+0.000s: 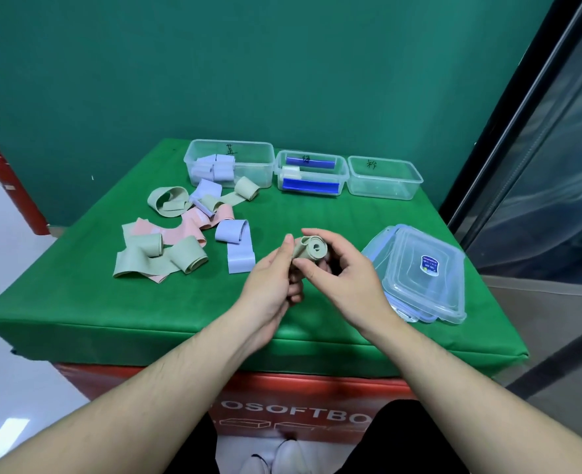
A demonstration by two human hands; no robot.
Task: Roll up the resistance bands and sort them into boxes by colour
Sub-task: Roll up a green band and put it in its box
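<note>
A red fire extinguisher (7,186) stands at far left. On the green bench (77,302) lies a pile of loose bands (180,234), green, pink and lilac. Behind it sit three clear boxes (229,164). Above the bench's middle, the left hand (272,278) and right hand (344,268) both curl their fingers round a rolled green band (311,249). Stacked lids (423,271) rest at right.
</note>
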